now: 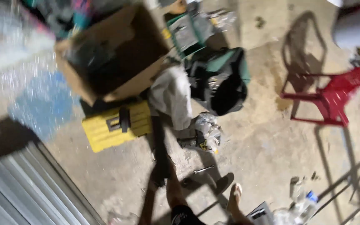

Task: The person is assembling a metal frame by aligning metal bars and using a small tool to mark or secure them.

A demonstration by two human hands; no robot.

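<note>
My left hand [159,173] reaches in from the bottom edge and is shut on a long black bar [158,137], which runs up toward a white cloth [171,96]. The view is blurred, so the grip is hard to make out in detail. My right hand is out of sight. My legs and a sandalled foot [235,193] stand just right of the hand. A small wrench [203,169] lies on the concrete floor close by. A yellow toolbox [117,125] with a black handle sits left of the bar.
An open cardboard box [84,83] lies behind the toolbox. A black and green bag [221,79] and a crumpled plastic bundle [207,131] are right of the cloth. A red plastic chair [338,96] stands at right. Corrugated metal sheet [26,187] fills the lower left; bottles [303,204] lie lower right.
</note>
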